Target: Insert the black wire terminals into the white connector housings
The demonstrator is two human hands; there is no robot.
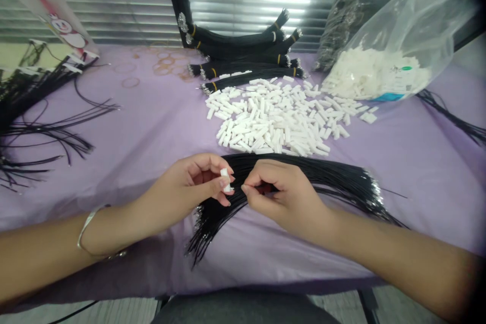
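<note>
My left hand [193, 182] pinches a small white plastic connector [225, 179] between thumb and fingers. Right beside it, my right hand [281, 192] is closed in a pinch on a thin black cord whose end meets the connector. Both hands hover over a loose bundle of black cords [322, 177] with metal-tipped ends, fanned across the purple tablecloth [152, 126]. A heap of white connectors [277, 121] lies just beyond the hands.
Banded bundles of black cords [243, 55] lie at the back centre. A clear plastic bag [383, 61] with more white connectors sits back right. Loose black cords [41, 116] spread at the left, rubber bands [131, 82] and a plastic cup [56, 20] behind them.
</note>
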